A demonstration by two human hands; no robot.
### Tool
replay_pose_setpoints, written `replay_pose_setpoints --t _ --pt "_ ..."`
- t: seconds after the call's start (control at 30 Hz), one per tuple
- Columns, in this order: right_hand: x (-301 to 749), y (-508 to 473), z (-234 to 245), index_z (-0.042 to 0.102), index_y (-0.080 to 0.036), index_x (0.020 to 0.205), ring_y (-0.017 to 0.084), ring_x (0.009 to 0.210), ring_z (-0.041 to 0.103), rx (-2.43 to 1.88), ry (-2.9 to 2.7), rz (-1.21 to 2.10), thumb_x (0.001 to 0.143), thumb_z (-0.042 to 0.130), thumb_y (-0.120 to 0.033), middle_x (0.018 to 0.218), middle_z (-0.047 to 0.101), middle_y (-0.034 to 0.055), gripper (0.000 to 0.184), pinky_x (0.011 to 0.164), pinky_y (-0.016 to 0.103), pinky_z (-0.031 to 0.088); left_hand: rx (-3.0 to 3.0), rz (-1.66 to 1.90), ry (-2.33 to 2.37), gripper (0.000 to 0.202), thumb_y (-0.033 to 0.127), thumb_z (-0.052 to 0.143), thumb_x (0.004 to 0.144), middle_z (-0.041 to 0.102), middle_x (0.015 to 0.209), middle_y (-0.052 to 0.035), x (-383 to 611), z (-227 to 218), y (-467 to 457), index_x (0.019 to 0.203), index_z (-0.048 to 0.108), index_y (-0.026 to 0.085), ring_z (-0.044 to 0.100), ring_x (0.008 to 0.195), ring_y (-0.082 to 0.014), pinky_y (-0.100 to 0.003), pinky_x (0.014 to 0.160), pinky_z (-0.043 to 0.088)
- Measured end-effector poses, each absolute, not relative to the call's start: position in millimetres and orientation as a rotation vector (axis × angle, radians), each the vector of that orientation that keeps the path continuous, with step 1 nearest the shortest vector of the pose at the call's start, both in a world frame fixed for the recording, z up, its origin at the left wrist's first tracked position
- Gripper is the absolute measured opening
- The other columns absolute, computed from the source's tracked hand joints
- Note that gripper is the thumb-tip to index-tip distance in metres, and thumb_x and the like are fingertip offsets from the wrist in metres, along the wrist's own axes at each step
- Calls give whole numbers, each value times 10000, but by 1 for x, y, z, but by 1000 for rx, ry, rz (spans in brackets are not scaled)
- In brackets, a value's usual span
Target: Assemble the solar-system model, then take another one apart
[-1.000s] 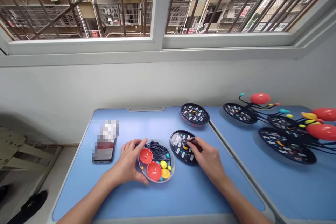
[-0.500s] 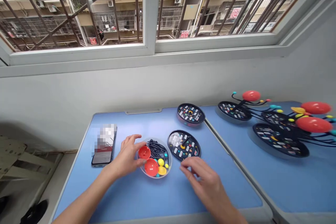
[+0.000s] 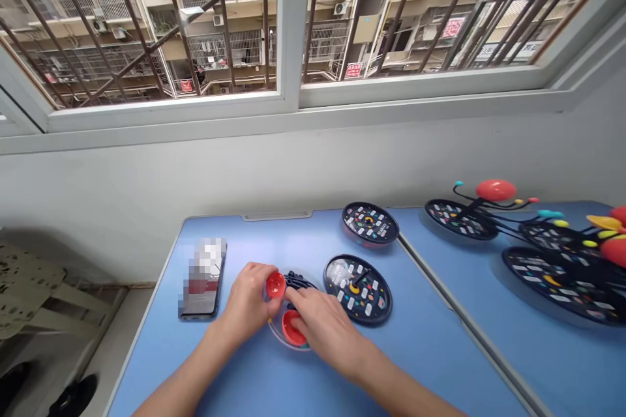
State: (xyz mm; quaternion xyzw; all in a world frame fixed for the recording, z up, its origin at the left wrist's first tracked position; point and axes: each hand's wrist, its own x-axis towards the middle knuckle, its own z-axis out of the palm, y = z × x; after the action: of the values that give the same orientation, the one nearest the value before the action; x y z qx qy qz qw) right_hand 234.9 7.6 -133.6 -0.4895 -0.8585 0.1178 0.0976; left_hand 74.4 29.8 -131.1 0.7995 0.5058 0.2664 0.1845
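A clear round tray (image 3: 278, 333) lies on the blue table (image 3: 274, 378) and holds black rods (image 3: 296, 280) and red half-spheres. My left hand (image 3: 249, 303) curls round the tray's left side, its fingers closed on one red half-sphere (image 3: 275, 285). My right hand (image 3: 320, 326) lies over the tray with its fingers reaching in among the parts, beside the second red half-sphere (image 3: 292, 330). What those fingers hold, if anything, is hidden. A black round base (image 3: 358, 288) with coloured marks and a short peg lies just right of the tray.
A phone (image 3: 203, 278) lies left of the tray. A second black base (image 3: 370, 223) sits near the table's far edge. On the adjoining table at right stand built planet models (image 3: 552, 234) with red balls on black arms. A grey wall and barred window rise behind.
My right hand has left the black base and moved left over the tray. My left hand has closed on a red half-sphere. The camera has shifted slightly.
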Motion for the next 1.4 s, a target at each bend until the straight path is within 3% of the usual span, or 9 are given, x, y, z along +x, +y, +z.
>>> replay_pose_setpoints --t 0.23,0.37,0.47,0.57,0.67,0.8,1.03,1.13,1.4 --pt "249 21 -125 482 -211 682 140 562 544 -1442 -2190 638 728 404 -47 639 572 -16 187 511 234 379 1609 1080 1504 401 233 605 684 678 907 -41 81 -123 31 1079 582 167 621 704 -152 -286 664 531" --pt "255 31 -123 410 -231 758 113 453 516 -1338 -1637 1193 758 381 -160 580 540 -56 77 407 198 392 1461 1155 1393 445 289 644 688 641 1025 -67 77 -120 30 1115 584 182 618 824 -176 -311 755 519" --pt "258 34 -128 453 -227 882 115 414 529 -1219 -1358 1483 751 411 -212 581 568 -53 138 362 192 401 1226 1057 1169 594 365 726 629 647 1041 -95 72 -123 27 1163 564 164 609 924 -222 -344 817 502" --pt "264 32 -133 555 -203 929 129 480 570 -1159 -1291 1516 770 479 -274 668 607 -5 190 411 226 464 1081 976 1041 727 426 784 553 645 1070 -116 70 -127 23 1185 553 149 575 1018 -263 -367 885 466" --pt "270 29 -135 570 -213 1098 187 768 644 -1098 -1255 1590 748 585 -277 901 649 59 355 630 299 543 1075 967 1022 763 451 807 511 655 1017 -105 71 -132 19 1170 558 160 589 970 -260 -356 849 479" --pt "272 25 -136 507 -235 1224 235 1062 566 -1019 -1244 1656 652 685 -216 1155 595 96 599 894 384 470 1055 1034 984 692 385 838 485 655 927 -63 73 -139 15 1093 565 201 620 838 -208 -281 722 511" --pt "266 18 -127 525 -223 1019 197 903 619 -1160 -1531 1269 697 591 -166 967 636 49 334 802 311 509 1060 1051 864 533 332 807 573 619 956 -46 78 -143 12 1058 608 235 617 803 -179 -272 707 521" --pt "262 15 -122 512 -215 928 181 839 623 -1127 -1576 1311 710 564 -164 893 627 31 230 745 287 521 1020 1064 803 531 364 801 573 564 981 -44 81 -139 9 1062 622 255 611 722 -159 -260 605 533" --pt "260 12 -123 476 -231 896 155 767 588 -1089 -1366 1415 658 661 -195 819 574 -11 304 695 275 517 882 1061 697 649 397 793 578 606 903 -71 80 -136 7 1156 555 223 600 656 -160 -208 449 491"
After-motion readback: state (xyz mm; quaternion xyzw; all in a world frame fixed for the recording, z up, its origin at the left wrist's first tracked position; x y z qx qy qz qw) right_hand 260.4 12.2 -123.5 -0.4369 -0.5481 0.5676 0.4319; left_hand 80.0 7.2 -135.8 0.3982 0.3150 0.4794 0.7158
